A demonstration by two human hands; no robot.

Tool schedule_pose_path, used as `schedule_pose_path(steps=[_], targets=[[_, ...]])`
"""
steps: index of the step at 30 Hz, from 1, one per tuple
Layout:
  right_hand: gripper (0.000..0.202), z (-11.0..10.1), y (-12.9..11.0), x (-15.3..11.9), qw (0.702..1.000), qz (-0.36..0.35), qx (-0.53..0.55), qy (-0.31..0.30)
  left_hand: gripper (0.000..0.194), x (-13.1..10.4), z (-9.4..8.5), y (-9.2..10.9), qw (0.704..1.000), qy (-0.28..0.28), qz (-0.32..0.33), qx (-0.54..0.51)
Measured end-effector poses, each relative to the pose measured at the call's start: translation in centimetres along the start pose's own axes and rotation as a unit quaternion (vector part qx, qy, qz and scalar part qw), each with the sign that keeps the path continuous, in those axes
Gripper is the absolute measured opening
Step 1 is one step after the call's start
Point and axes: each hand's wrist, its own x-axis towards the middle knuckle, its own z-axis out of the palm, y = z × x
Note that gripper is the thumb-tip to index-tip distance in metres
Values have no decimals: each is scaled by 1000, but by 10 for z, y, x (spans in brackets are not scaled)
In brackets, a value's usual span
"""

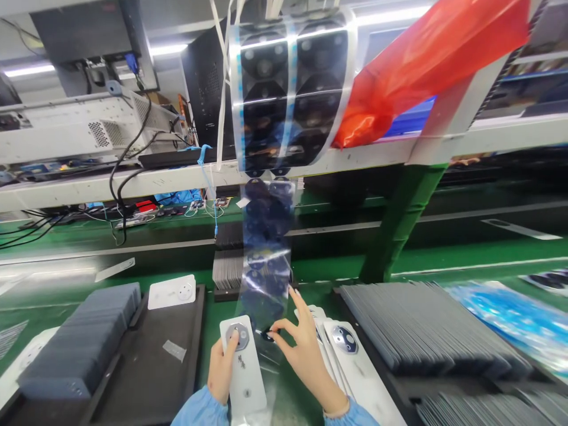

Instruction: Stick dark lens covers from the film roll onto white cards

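My left hand (220, 365) grips a white phone back cover (249, 381) with a round grey camera area near its top, the thumb lying on that area. Just right of it, my right hand (306, 352) pinches a small dark sticker (267, 335) between thumb and forefinger, its other fingers stretched upward. Behind both hands hangs a clear strip of dark round stickers (267, 236), running down from a large sticker roll (293, 94). Whether the pinched sticker is fully off the strip cannot be made out. Several white phone covers (361, 367) lie overlapped beside my right wrist.
Black trays on both sides hold rows of grey sheets (84, 337) and thin grey panels (426, 325). One white cover (172, 291) lies on the left tray. A white shelf beam (177, 177) crosses above the green bench, with a red plastic bag (426, 65) hanging at right.
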Motion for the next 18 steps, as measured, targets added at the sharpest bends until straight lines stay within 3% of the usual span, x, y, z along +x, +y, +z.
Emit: schedule_pose_path(steps=[4, 7, 11, 15, 18], targets=[[13, -11, -9, 3, 990, -138, -24, 15, 59, 0, -1, 2, 1000, 9, -7, -22], [10, -17, -9, 5, 985, -164, 42, -44, 55, -2, -1, 4, 1000, 18, 5, -18], [6, -26, -9, 5, 977, -45, 157, -139, 56, -3, 0, 6, 999, 30, -4, -14], [20, -30, -13, 5, 932, 100, 335, -101, 68, -4, 1, 10, 999, 25, -27, -39], [29, -22, -16, 5, 881, 208, 417, -78, 73, -7, 1, 11, 997, 47, 37, -58]])
